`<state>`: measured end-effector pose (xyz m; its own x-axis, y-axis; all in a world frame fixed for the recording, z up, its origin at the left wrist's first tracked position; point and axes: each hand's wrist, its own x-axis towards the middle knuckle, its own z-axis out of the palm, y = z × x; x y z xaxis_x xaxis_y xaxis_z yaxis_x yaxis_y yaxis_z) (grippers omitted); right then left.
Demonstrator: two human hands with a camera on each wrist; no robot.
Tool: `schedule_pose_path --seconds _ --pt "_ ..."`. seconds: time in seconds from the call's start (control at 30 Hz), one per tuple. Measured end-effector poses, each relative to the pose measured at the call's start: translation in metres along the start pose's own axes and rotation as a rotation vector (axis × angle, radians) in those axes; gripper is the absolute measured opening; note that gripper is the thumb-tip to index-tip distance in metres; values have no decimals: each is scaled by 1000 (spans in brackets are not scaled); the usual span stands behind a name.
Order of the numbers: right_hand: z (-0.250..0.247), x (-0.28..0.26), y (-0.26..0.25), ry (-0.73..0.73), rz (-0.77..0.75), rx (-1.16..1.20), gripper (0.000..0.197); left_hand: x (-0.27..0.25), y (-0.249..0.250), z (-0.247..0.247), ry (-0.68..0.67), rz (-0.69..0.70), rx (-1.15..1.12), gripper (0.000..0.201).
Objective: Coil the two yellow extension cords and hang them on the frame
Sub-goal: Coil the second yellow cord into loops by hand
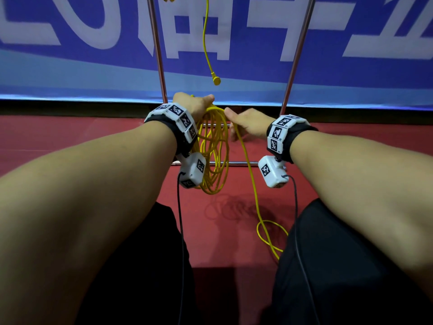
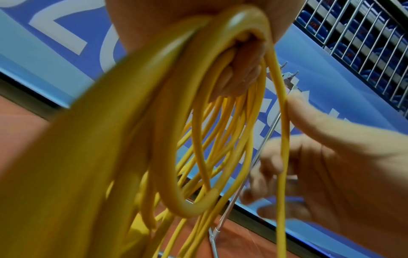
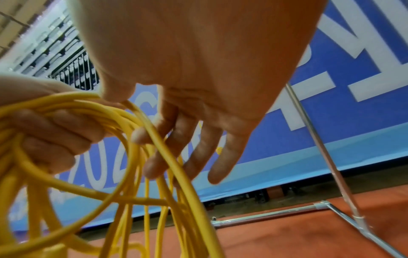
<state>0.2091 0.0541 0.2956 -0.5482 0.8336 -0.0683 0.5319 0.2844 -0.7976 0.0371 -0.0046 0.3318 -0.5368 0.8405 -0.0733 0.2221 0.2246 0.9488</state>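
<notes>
- Clearly, in the head view, the left hand [image 1: 195, 104] is clenched round the top of the coil [image 1: 214, 151], whose loops hang toward 6 o'clock, long axis vertical. At 3 o'clock of it, just beside, the right hand [image 1: 246, 124] guides the loose strand [image 1: 251, 179], which trails to the red floor [image 1: 93, 137] at 5 o'clock. A second cord [image 1: 205, 41] hangs at 12 o'clock between the frame's poles [image 1: 159, 55], its plug [image 1: 216, 80] just above the hands.
- Seen from the left wrist, the curled fingers [image 2: 238, 76] trap the bundled loops; the right hand's thumb [image 2: 309, 115] touches the outermost strand at 3 o'clock.
- Seen from the right wrist, the right fingers [image 3: 198, 148] are loosely extended, the strand running across them, not clamped; the frame's base bar [image 3: 264, 213] lies at 5 o'clock.
- Judging by this, the next loop must travel leftward, from the right hand into the left, which is nearer the coil's top.
</notes>
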Motion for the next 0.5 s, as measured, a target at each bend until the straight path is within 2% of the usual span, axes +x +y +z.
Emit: schedule_pose_path --seconds 0.07,0.13,0.23,0.33,0.4,0.5 --pt "2 1 9 -43 114 126 72 2 0 -3 9 13 1 72" --pt "-1 -1 8 7 149 210 67 1 -1 -4 -2 22 29 76" --pt "-11 -2 0 183 61 104 63 -2 -4 -1 -25 22 72 84" --pt "-15 1 -8 275 -53 33 63 -6 -6 2 -58 11 99 78" --pt "-15 1 -13 292 -80 -42 64 -6 -5 3 -73 -2 105 71" --pt "-8 -7 -22 218 -111 -167 64 -4 -5 5 -91 -5 92 60"
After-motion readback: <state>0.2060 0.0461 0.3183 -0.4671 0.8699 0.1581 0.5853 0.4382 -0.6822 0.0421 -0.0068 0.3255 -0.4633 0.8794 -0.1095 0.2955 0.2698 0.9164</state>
